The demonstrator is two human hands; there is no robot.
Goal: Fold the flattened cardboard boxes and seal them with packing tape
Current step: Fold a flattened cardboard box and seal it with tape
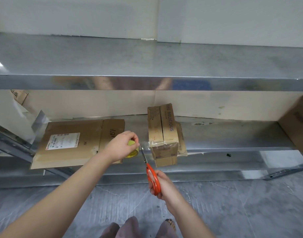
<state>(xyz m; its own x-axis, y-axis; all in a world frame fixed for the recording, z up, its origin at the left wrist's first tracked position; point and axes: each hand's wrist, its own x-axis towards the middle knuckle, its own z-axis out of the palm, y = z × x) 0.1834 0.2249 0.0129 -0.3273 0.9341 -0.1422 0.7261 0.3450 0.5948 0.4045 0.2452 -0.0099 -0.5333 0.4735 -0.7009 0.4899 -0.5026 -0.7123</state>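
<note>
On the lower metal shelf (233, 134) sits a small cardboard box (162, 133) with "THE DELICIOUS" printed on it. It is already folded up, and its near end sticks out over the shelf edge. A strip of clear tape (144, 146) runs from that near end across to a yellow tape roll (133, 152). The left hand (123, 146) holds the roll, with fingers and thumb curled round it, just left of the box, and the strip looks pulled tight. The right hand (164, 184) grips a pair of orange scissors (153, 179), its fingers wrapped round the handles. The blades point up and their tips meet the strip between the roll and the box. They look nearly closed, but they are too thin to be sure. So the step in hand looks like cutting the tape free after sealing this box. The next move likely needs a clean snip with the strip held tight. Then the loose end should be pressed flat on the box. A flat cardboard sheet (75, 143) with a white label lies to the left, partly under the left wrist, not folded yet.
</note>
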